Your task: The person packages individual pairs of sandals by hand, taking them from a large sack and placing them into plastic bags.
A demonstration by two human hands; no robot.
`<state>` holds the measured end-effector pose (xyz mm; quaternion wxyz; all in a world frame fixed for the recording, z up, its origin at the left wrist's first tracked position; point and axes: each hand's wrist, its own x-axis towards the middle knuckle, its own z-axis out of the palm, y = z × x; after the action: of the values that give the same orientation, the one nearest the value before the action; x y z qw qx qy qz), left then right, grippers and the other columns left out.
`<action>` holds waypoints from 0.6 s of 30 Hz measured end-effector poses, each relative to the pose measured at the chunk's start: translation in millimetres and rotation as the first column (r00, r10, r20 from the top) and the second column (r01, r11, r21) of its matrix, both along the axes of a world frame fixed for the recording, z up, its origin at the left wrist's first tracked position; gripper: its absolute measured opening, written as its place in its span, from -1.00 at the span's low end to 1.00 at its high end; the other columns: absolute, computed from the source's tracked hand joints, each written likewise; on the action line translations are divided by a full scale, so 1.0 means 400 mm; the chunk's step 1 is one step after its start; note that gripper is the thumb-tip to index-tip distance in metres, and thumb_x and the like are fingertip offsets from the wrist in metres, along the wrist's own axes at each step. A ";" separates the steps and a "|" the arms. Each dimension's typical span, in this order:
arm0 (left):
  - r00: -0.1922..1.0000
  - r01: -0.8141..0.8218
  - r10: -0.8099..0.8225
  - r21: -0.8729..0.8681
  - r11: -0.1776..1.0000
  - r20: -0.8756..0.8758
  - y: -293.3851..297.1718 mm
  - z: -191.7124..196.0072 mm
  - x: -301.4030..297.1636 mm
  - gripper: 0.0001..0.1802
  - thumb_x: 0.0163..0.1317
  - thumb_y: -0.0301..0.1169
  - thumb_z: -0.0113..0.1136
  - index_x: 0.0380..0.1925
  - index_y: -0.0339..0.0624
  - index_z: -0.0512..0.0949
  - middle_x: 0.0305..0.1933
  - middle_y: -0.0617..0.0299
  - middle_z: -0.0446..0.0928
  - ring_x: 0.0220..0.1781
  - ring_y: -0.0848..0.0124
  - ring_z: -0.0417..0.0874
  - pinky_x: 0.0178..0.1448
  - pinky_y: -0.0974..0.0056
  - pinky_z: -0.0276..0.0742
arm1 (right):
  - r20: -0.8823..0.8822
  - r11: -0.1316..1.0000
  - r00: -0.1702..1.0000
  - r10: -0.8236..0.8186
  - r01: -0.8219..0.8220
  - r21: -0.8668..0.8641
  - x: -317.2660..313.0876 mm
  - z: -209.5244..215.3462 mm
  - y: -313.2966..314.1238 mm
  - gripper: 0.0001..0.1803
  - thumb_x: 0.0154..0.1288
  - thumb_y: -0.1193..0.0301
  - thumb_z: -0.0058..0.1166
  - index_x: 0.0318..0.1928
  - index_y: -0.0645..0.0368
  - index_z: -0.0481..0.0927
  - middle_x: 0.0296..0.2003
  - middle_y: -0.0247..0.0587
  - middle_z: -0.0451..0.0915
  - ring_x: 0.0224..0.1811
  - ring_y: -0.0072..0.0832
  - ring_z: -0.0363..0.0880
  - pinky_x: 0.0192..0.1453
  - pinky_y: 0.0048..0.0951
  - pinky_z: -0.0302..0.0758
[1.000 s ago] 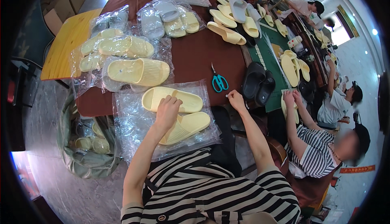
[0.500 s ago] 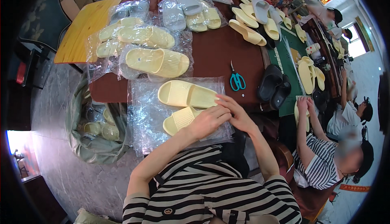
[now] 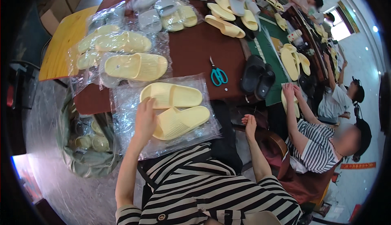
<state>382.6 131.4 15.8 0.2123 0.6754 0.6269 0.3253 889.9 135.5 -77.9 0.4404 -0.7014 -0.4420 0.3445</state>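
Observation:
Two pale yellow slippers (image 3: 175, 106) lie on a clear plastic bag (image 3: 126, 102) at the near edge of the dark red table (image 3: 199, 49). My left hand (image 3: 145, 119) rests flat on the bag, fingers touching the heel end of the slippers. Off to the right, my right hand (image 3: 249, 122) hangs past the table edge with fingers loosely curled and nothing in it.
Teal scissors (image 3: 218, 76) and a black slipper pair (image 3: 258, 79) lie right of the bag. Several bagged yellow slippers (image 3: 130, 64) pile at the left, loose ones (image 3: 226, 21) at the back. A green sack (image 3: 87, 143) sits on the floor. A person in stripes (image 3: 315, 147) sits right.
My right hand has left the slippers and dropped away to the right, off the table. My left hand has slid left onto the bag beside the slippers.

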 end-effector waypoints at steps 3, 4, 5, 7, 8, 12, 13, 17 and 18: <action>0.999 -0.040 0.040 -0.036 0.999 0.017 0.000 -0.037 -0.014 -0.45 0.12 -0.62 0.11 0.18 -0.30 0.37 0.31 -0.24 0.24 0.32 -0.15 0.32 0.39 0.01 0.29 | -0.074 0.983 0.997 0.019 -0.032 -0.180 0.084 -0.116 -0.040 -0.67 0.57 0.22 -0.20 -0.06 0.23 0.50 -0.40 -0.26 0.61 -0.35 -0.60 0.60 -0.27 -0.57 0.53; 0.994 -0.088 0.092 -0.068 0.994 0.058 -0.006 -0.038 -0.025 -0.49 0.15 -0.61 0.11 0.16 -0.31 0.37 0.32 -0.25 0.22 0.31 -0.15 0.32 0.38 0.01 0.30 | -0.084 0.982 0.996 0.028 -0.043 -0.182 0.077 -0.113 -0.033 -0.67 0.57 0.22 -0.20 -0.06 0.23 0.50 -0.40 -0.26 0.61 -0.35 -0.60 0.60 -0.27 -0.57 0.53; 0.993 -0.103 0.106 -0.070 0.992 0.048 -0.006 -0.044 -0.030 -0.49 0.15 -0.61 0.11 0.16 -0.31 0.37 0.32 -0.25 0.22 0.31 -0.15 0.32 0.38 0.01 0.30 | 0.031 0.930 0.989 0.145 -0.125 -0.346 0.070 -0.104 -0.025 -0.70 0.51 0.25 -0.09 -0.04 0.24 0.49 -0.36 -0.20 0.61 -0.31 -0.49 0.63 -0.24 -0.46 0.57; 0.988 -0.026 0.043 -0.113 0.993 0.149 0.042 -0.044 -0.015 -0.52 0.21 -0.58 0.10 0.16 -0.34 0.35 0.33 -0.23 0.21 0.29 -0.14 0.35 0.32 0.02 0.38 | 0.808 0.874 0.372 0.456 -0.360 -0.328 0.129 -0.093 -0.020 -0.58 0.27 0.33 0.16 0.07 0.27 0.44 -0.23 0.03 0.62 -0.17 -0.14 0.68 -0.14 -0.15 0.62; 0.974 -0.034 0.078 -0.207 0.978 0.212 0.038 -0.043 -0.031 -0.52 0.21 -0.58 0.10 0.16 -0.35 0.32 0.31 -0.22 0.21 0.21 -0.14 0.42 0.21 0.03 0.46 | 0.816 0.873 0.316 0.484 -0.239 -0.425 0.045 -0.040 0.001 -0.59 0.25 0.35 0.15 0.06 0.25 0.47 -0.18 0.05 0.62 -0.14 -0.08 0.66 -0.13 -0.10 0.60; 0.962 -0.154 0.202 -0.244 0.958 0.186 0.038 -0.071 -0.077 -0.52 0.22 -0.53 0.12 0.15 -0.36 0.31 0.19 -0.23 0.32 0.11 -0.08 0.49 0.09 0.04 0.51 | 0.582 0.797 0.559 0.591 -0.517 -0.312 -0.297 0.331 0.167 -0.72 0.25 0.33 0.15 -0.05 0.15 0.61 -0.20 -0.09 0.66 -0.25 -0.13 0.67 -0.14 -0.20 0.59; 0.969 -0.143 0.186 -0.249 0.958 0.162 0.047 -0.077 -0.082 -0.53 0.23 -0.49 0.14 0.13 -0.37 0.30 0.10 -0.21 0.38 0.04 -0.05 0.52 0.04 0.05 0.52 | 0.381 0.732 0.642 0.666 -0.662 -0.164 -0.354 0.358 0.191 -0.75 0.26 0.34 0.14 -0.08 0.13 0.63 -0.26 -0.14 0.68 -0.29 -0.19 0.68 -0.16 -0.24 0.60; 0.954 -0.220 0.273 -0.329 0.918 0.124 0.080 -0.085 -0.082 -0.52 0.23 -0.38 0.18 0.08 -0.39 0.30 -0.19 -0.11 0.51 -0.15 0.03 0.60 -0.08 0.07 0.52 | -0.077 0.506 0.540 0.838 -0.822 -0.263 -0.642 0.356 0.170 -0.70 0.34 0.27 0.11 -0.10 0.25 0.62 -0.42 -0.17 0.68 -0.42 -0.51 0.63 -0.38 -0.42 0.56; 0.937 -0.244 0.313 -0.351 0.904 0.156 0.092 -0.090 -0.079 -0.52 0.20 -0.33 0.22 0.01 -0.37 0.33 -0.26 -0.06 0.54 -0.25 0.06 0.61 -0.13 0.07 0.52 | -0.132 0.436 0.497 0.858 -0.840 -0.323 -0.682 0.345 0.163 -0.70 0.35 0.28 0.13 -0.09 0.26 0.61 -0.45 -0.21 0.66 -0.45 -0.56 0.60 -0.45 -0.48 0.53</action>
<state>350.9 168.1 -20.1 0.3366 0.4961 0.7365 0.3132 617.3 200.9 60.0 0.0658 -0.4588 -0.6767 0.5720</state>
